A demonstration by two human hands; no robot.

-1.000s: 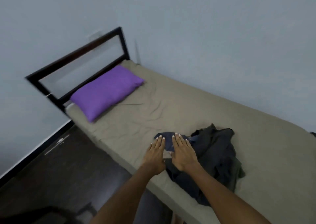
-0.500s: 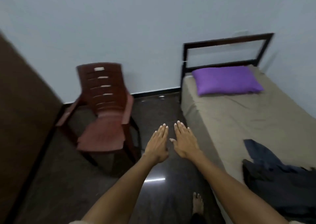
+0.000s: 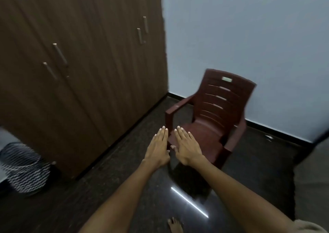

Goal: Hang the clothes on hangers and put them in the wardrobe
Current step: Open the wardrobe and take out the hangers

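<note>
Dark glossy floor (image 3: pixel 110 179); left hand (image 3: pixel 157 148) and right hand (image 3: pixel 187 148) flat, fingers straight, holding nothing, side by side. Closed wardrobe (image 3: pixel 80 63) left of hands; maroon plastic chair (image 3: pixel 217 118) just beyond.

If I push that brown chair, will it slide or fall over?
The brown chair looks like moulded plastic with a slatted back, so it is probably light and stiff. The dark floor is shiny enough to mirror a light, so a low push would likely make it slide. A push high on the backrest might tip it instead.
</note>
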